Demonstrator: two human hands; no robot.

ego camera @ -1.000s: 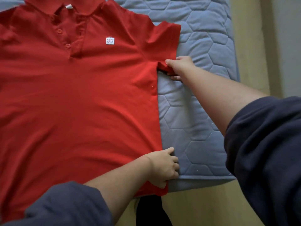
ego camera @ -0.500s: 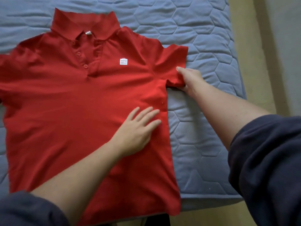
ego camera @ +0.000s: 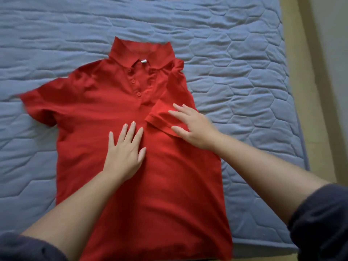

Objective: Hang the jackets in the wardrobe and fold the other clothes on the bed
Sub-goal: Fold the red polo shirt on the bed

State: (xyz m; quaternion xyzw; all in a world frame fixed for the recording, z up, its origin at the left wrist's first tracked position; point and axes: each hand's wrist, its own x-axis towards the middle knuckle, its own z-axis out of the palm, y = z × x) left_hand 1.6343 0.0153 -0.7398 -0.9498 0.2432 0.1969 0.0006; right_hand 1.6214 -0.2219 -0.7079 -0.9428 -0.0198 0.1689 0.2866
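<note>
A red polo shirt (ego camera: 84, 117) lies face up on the blue quilted bed (ego camera: 244, 87), its collar (ego camera: 139, 51) pointing away from both hands. The left hand (ego camera: 124, 149) rests flat on the chest of the shirt, fingers straight and spread, just below the button placket. Just to its right, the right hand (ego camera: 192, 127) lies with spread fingers on the short sleeve (ego camera: 160, 117), which is folded inward over the front. That hand is blurred, so whether its palm presses down or only its fingers touch cannot be told. The other sleeve (ego camera: 39, 104) lies spread out well to the left of the left hand.
</note>
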